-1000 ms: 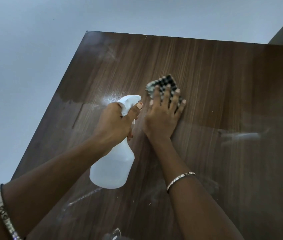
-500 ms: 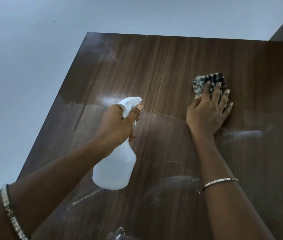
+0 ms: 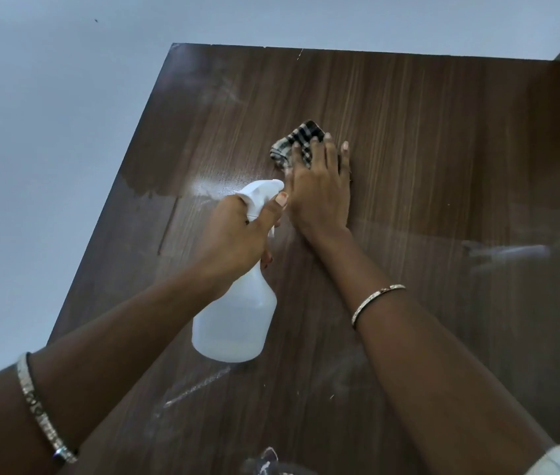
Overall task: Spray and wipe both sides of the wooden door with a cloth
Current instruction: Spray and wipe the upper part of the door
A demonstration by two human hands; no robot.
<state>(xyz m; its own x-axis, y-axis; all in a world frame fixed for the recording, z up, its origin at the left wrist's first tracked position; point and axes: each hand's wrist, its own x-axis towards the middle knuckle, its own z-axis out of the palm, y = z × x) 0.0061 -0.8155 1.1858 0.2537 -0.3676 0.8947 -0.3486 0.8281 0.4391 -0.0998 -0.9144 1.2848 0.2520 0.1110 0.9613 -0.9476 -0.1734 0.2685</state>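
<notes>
Since the frame half a second earlier, the right hand (image 3: 319, 193) has swept the cloth (image 3: 300, 140) leftward across the wooden door (image 3: 443, 125) and now lies just beside the left hand (image 3: 234, 234). The left hand and the spray bottle (image 3: 237, 323) have barely shifted.

Current state:
- Right hand: the fingers (image 3: 330, 156) are extended and close together, pressing the bunched checked cloth flat against the door face. The cloth protrudes above and to the left of the fingertips.
- Left hand: the fingers are wrapped round the neck of the spray bottle, with the thumb alongside the trigger head. The bottle body hangs below the hand, in front of the door.
- Door: it fills most of the view, with its top edge visible against the pale wall (image 3: 48, 132).

Progress, as a judgement:
- Spraying of this face has begun. A bright wet patch (image 3: 210, 186) sits just left of the nozzle and is not yet wiped.
- Wiping is under way across the upper band.
- Pale streaks (image 3: 508, 252) at the right, a smear (image 3: 196, 385) lower down and a dull haze (image 3: 216, 90) near the top left corner indicate areas still to be covered.
- The other side of the door is not visible, so its condition cannot be told. It is best treated as outstanding.
</notes>
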